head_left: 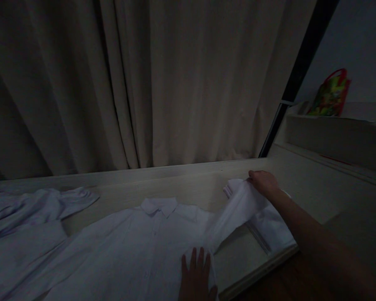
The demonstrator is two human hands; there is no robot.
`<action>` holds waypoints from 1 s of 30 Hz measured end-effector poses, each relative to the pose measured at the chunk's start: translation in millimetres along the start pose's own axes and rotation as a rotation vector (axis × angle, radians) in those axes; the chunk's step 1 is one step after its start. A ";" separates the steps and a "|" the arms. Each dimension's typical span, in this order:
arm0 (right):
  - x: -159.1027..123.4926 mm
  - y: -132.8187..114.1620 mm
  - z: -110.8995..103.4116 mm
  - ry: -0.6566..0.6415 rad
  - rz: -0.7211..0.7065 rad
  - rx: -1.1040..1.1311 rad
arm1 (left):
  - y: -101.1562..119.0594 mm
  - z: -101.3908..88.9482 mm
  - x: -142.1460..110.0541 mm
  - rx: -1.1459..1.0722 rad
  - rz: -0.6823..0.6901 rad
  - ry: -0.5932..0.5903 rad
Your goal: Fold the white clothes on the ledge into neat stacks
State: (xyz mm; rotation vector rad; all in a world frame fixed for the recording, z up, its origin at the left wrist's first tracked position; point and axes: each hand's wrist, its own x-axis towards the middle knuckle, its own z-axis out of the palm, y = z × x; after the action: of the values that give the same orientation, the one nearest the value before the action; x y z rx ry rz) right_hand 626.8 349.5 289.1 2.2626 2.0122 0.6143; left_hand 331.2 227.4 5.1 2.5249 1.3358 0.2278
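A white collared shirt (138, 242) lies spread flat on a pale wooden table (191, 184), collar toward the curtain. My left hand (196, 274) rests flat on the shirt's right side near the front edge, fingers stretched out. My right hand (263, 183) is closed on the shirt's right sleeve (238, 209), pinching its cuff and holding it lifted and stretched above the table. Under the sleeve and my forearm lies a stack of folded white cloth (269, 228).
More crumpled white garments (28, 217) lie at the table's left. Beige curtains (144, 83) hang behind the table. A shelf (332, 133) at the right holds a red and green bag (330, 95). A black post (297, 71) runs diagonally beside it.
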 end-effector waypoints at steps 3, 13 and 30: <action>9.1 -15.3 23.2 0.035 0.063 0.032 | 5.0 -1.3 2.4 -0.024 -0.020 -0.011; -40.0 17.0 122.4 -0.181 0.525 0.160 | 12.3 7.3 1.8 0.001 -0.027 0.082; -39.2 40.9 169.5 -0.238 0.740 0.392 | 20.9 -10.3 10.2 -0.126 0.159 -0.162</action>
State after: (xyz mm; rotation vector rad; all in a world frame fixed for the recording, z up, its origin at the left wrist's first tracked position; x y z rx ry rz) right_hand 717.6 343.0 135.2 3.1322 1.2284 -0.0621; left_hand 350.6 226.4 21.5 2.4858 1.0288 0.1314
